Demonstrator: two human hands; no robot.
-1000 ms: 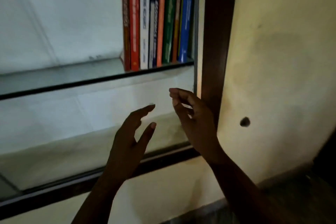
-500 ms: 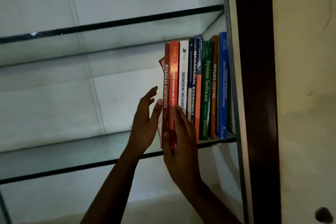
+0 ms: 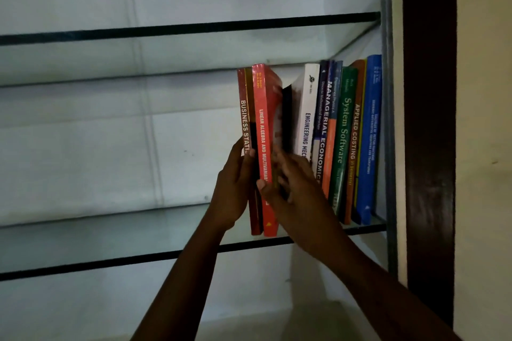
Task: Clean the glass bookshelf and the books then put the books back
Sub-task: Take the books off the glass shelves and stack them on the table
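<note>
Books [image 3: 343, 133] stand upright, red pair [image 3: 263, 119] parted leftward from the rest.

Business Statistics book [image 3: 245, 108]: maroon spine, gold stripe, white lettering. Linear Algebra book [image 3: 263, 124]: red, white lettering. Engineering Mechanics book [image 3: 309, 108]: white, dark blue lettering. Managerial Economics book [image 3: 329, 124]: navy over orange. System Software book [image 3: 345, 133]: green. Applied Costing book [image 3: 356, 133]: orange-brown, yellow lettering. End book [image 3: 371, 133]: blue. Glass shelf [image 3: 138, 257]: black front edge. Frame [image 3: 429, 119]: dark brown.
</note>
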